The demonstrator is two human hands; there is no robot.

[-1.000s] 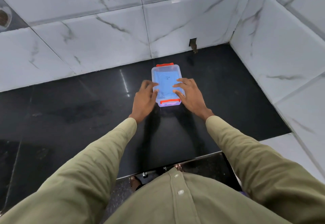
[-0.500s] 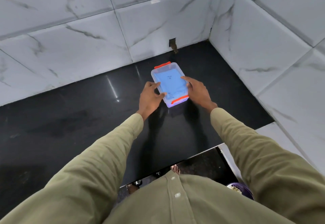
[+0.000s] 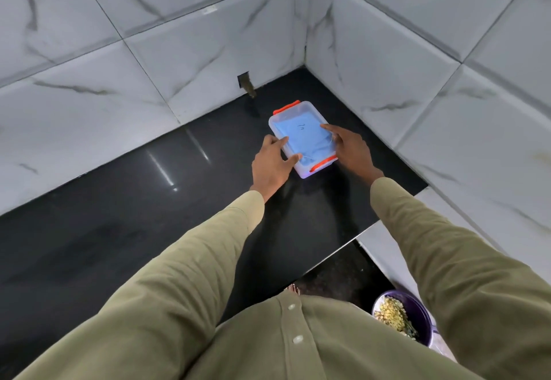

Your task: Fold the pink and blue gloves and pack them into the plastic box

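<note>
While spread flat, both hands (left, right) on lidded plastic box.

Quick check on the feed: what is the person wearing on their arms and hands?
Both arms are in long olive-green sleeves of a button-front shirt with pale buttons, cuffs ending at the wrists. The left hand and right hand are bare: no gloves, rings or watch visible.

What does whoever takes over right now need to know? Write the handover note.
Left hand: fingers on the plastic box's left edge, not gripping.
Right hand: fingers resting on the lid's right side.
Box: on the black counter near the wall corner, lid on, blue glove visible through it. Pink glove not visible.
Done: packing appears finished, lid placed.
Left: check both orange clips are latched; that cannot be told from here.
</note>
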